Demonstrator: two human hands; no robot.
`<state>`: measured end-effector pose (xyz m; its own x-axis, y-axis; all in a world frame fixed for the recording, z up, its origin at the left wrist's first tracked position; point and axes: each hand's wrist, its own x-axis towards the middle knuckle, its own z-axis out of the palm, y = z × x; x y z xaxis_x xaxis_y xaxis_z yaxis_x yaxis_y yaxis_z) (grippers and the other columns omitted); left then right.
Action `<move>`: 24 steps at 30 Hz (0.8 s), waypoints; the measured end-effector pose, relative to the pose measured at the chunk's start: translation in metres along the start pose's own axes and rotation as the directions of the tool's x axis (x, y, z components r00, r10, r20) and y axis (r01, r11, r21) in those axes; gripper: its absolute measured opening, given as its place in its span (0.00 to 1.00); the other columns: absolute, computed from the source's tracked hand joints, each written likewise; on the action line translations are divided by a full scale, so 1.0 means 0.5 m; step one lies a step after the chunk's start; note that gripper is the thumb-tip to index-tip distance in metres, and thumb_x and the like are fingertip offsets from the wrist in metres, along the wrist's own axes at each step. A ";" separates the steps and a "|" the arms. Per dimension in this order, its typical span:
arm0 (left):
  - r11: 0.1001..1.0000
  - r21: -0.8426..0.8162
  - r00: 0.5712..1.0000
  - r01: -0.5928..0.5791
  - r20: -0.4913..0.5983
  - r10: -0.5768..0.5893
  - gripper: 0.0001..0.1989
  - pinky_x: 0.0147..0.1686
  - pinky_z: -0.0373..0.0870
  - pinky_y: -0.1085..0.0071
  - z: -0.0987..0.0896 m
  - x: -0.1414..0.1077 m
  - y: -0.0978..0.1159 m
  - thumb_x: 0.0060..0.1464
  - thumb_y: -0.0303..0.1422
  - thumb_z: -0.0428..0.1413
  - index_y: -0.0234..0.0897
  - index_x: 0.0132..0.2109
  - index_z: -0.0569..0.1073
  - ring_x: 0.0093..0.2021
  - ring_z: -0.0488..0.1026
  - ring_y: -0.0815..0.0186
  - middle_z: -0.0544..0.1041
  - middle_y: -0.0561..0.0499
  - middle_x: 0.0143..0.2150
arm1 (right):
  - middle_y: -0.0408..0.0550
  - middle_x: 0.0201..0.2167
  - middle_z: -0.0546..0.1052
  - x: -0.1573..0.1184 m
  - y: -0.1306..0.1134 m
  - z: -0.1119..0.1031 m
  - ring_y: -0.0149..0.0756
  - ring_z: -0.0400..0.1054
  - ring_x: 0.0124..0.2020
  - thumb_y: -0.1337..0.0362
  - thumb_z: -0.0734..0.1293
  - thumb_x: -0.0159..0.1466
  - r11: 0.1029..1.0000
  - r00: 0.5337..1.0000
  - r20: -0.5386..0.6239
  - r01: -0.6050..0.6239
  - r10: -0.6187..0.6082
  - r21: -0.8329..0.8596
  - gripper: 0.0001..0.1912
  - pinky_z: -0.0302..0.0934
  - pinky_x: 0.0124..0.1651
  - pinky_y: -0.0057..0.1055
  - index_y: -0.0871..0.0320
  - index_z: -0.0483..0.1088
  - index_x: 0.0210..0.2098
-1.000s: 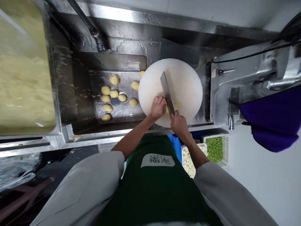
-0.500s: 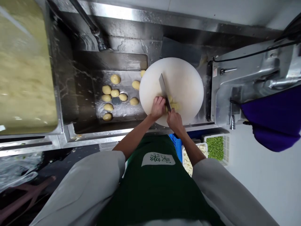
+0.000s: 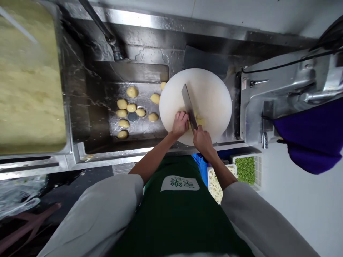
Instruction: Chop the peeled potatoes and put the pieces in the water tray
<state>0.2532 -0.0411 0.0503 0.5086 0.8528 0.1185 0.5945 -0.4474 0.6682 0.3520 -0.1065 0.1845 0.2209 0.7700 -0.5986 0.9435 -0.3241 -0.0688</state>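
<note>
A round white cutting board (image 3: 211,92) lies across the right part of the sink. My right hand (image 3: 203,140) is closed round the handle of a wide knife (image 3: 189,105), whose blade points up and to the left over the board. My left hand (image 3: 180,124) rests on the board just left of the blade, fingers curled on a pale yellow potato piece mostly hidden beneath them. To the right of the blade lie cut yellow potato pieces (image 3: 200,121).
Several peeled potatoes (image 3: 132,92) lie in the sink (image 3: 104,142). A large tray (image 3: 68,142) of pale yellow contents stands at the left. A faucet (image 3: 117,53) reaches over the sink. Crates with chopped green (image 3: 245,169) and whitish food (image 3: 215,185) stand below at right.
The knife handle and my right hand have shifted slightly right and down, and the blade now stands a little apart from my left fingers. The whole view has moved slightly.
</note>
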 end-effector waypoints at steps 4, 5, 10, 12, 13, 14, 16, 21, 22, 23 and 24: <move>1.000 -0.007 1.000 -0.003 -0.009 0.003 0.13 0.54 0.63 0.56 0.001 -0.006 -0.003 0.64 0.28 0.41 0.29 0.46 0.69 0.49 0.63 0.56 0.67 0.37 0.47 | 0.63 0.42 0.75 0.008 0.004 0.015 0.49 0.72 0.43 0.64 0.48 0.75 1.000 1.000 -0.002 -0.002 0.002 0.015 0.16 0.60 0.45 0.37 0.67 0.60 0.52; 1.000 -0.003 1.000 -0.004 -0.011 0.004 0.13 0.54 0.63 0.57 0.001 -0.007 -0.004 0.64 0.28 0.41 0.29 0.46 0.69 0.49 0.63 0.56 0.68 0.37 0.47 | 0.63 0.43 0.75 0.013 0.005 0.020 0.50 0.72 0.44 0.64 0.48 0.75 1.000 1.000 0.003 -0.003 0.003 0.016 0.16 0.60 0.45 0.37 0.67 0.59 0.52; 0.999 0.044 1.000 0.001 0.002 -0.001 0.15 0.55 0.63 0.57 -0.001 -0.011 -0.010 0.64 0.27 0.41 0.28 0.49 0.70 0.49 0.64 0.56 0.69 0.37 0.48 | 0.63 0.41 0.76 0.000 0.002 0.014 0.51 0.73 0.43 0.63 0.48 0.75 1.000 1.000 0.000 -0.015 0.015 -0.017 0.17 0.61 0.44 0.38 0.67 0.59 0.52; 0.999 0.042 1.000 0.000 0.025 -0.001 0.16 0.54 0.64 0.56 -0.002 -0.010 -0.009 0.64 0.27 0.41 0.28 0.48 0.71 0.49 0.64 0.56 0.69 0.38 0.46 | 0.63 0.40 0.76 -0.011 -0.004 0.007 0.51 0.73 0.42 0.62 0.47 0.75 0.999 1.000 -0.002 -0.028 0.028 -0.026 0.18 0.61 0.43 0.38 0.67 0.60 0.52; 0.999 0.041 0.999 -0.003 0.032 0.002 0.15 0.54 0.64 0.56 -0.003 -0.010 -0.009 0.64 0.27 0.41 0.29 0.48 0.71 0.49 0.63 0.56 0.69 0.38 0.46 | 0.63 0.41 0.76 -0.011 -0.007 0.006 0.51 0.73 0.42 0.63 0.47 0.75 0.999 1.000 0.005 -0.030 0.030 -0.023 0.18 0.61 0.43 0.38 0.67 0.60 0.53; 0.999 0.040 0.999 -0.005 0.033 0.004 0.15 0.54 0.64 0.57 -0.004 -0.010 -0.009 0.64 0.26 0.41 0.29 0.47 0.71 0.49 0.63 0.56 0.69 0.38 0.46 | 0.63 0.41 0.76 -0.009 -0.011 0.007 0.51 0.73 0.43 0.64 0.47 0.75 1.000 1.000 0.012 -0.026 0.026 -0.015 0.17 0.61 0.44 0.38 0.67 0.60 0.53; 0.999 0.042 1.000 -0.007 0.026 0.006 0.15 0.53 0.64 0.57 -0.004 -0.011 -0.009 0.63 0.26 0.41 0.29 0.46 0.71 0.49 0.62 0.56 0.68 0.38 0.46 | 0.63 0.43 0.76 0.002 -0.016 0.011 0.51 0.72 0.45 0.66 0.48 0.74 1.000 1.000 0.018 -0.010 0.010 0.007 0.17 0.61 0.45 0.38 0.67 0.60 0.54; 0.998 0.045 0.998 -0.051 -0.032 0.052 0.15 0.52 0.64 0.56 0.001 -0.014 -0.012 0.65 0.28 0.40 0.27 0.45 0.71 0.47 0.61 0.56 0.68 0.37 0.45 | 0.63 0.41 0.76 -0.001 -0.010 0.011 0.51 0.73 0.43 0.63 0.48 0.75 1.000 1.000 0.004 0.006 -0.006 -0.008 0.18 0.61 0.44 0.39 0.67 0.61 0.53; 0.998 0.039 0.997 -0.058 -0.041 0.059 0.15 0.52 0.64 0.56 0.002 -0.014 -0.013 0.65 0.28 0.40 0.27 0.45 0.71 0.47 0.61 0.56 0.67 0.37 0.45 | 0.63 0.41 0.76 -0.005 -0.008 0.010 0.51 0.72 0.42 0.62 0.48 0.75 1.000 1.000 0.003 0.003 -0.003 -0.014 0.19 0.61 0.43 0.39 0.67 0.61 0.53; 0.998 0.032 0.997 -0.060 -0.045 0.062 0.16 0.52 0.64 0.56 0.003 -0.014 -0.013 0.65 0.28 0.40 0.27 0.46 0.70 0.47 0.61 0.56 0.67 0.37 0.45 | 0.63 0.41 0.76 -0.007 -0.007 0.009 0.50 0.72 0.42 0.63 0.48 0.75 1.000 1.000 0.004 -0.001 0.001 -0.013 0.19 0.61 0.43 0.39 0.68 0.61 0.53; 0.998 0.022 0.997 -0.060 -0.047 0.061 0.16 0.52 0.64 0.55 0.004 -0.015 -0.014 0.66 0.28 0.40 0.27 0.46 0.70 0.47 0.62 0.56 0.67 0.37 0.45 | 0.63 0.41 0.76 -0.007 -0.007 0.009 0.50 0.72 0.42 0.63 0.48 0.75 1.000 1.000 0.009 -0.003 0.003 -0.008 0.18 0.61 0.43 0.38 0.68 0.61 0.53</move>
<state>0.2466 -0.0447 0.0436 0.5142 0.8355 0.1939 0.5763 -0.5040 0.6433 0.3468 -0.1107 0.1831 0.2215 0.7640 -0.6060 0.9447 -0.3221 -0.0609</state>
